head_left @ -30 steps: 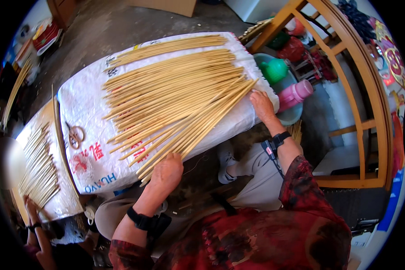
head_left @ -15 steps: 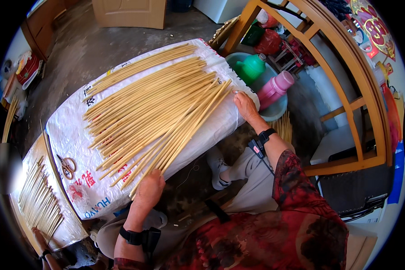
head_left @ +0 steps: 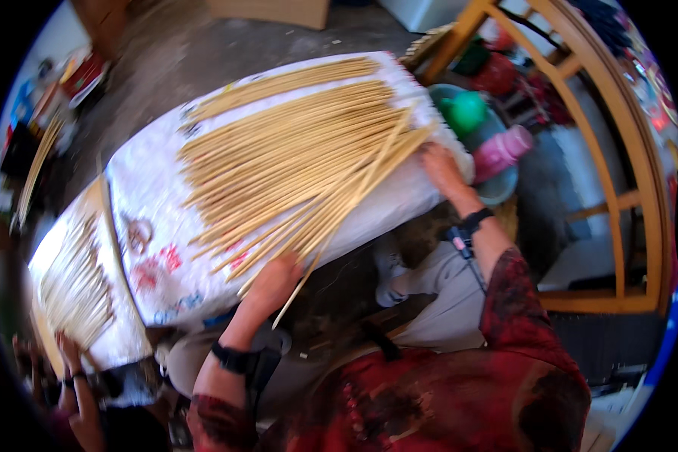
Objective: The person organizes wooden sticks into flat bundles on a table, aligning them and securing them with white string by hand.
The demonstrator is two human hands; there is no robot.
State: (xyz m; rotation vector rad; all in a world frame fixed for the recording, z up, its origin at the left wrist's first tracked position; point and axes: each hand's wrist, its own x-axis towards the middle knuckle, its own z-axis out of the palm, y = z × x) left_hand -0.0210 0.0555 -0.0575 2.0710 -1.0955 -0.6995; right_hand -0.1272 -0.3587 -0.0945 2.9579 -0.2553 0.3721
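Left of centre, I see the left hand [head_left: 275, 280] curled at the lower ends of the tan sticks [head_left: 297, 154]; blur means I cannot tell if it pinches any. Mid-frame on the white-covered desk [head_left: 154, 162], their long axes rise toward upper right. The right hand [head_left: 443, 167] is by their upper ends, grip unclear. Rightward, a pale blue basin [head_left: 507, 187] holds a green bottle [head_left: 465, 113] and pink flask [head_left: 503, 152].

The white-covered table [head_left: 154, 169] carries pale sticks [head_left: 286, 143], several crossing aslant, and scissors [head_left: 139, 235] toward its left.
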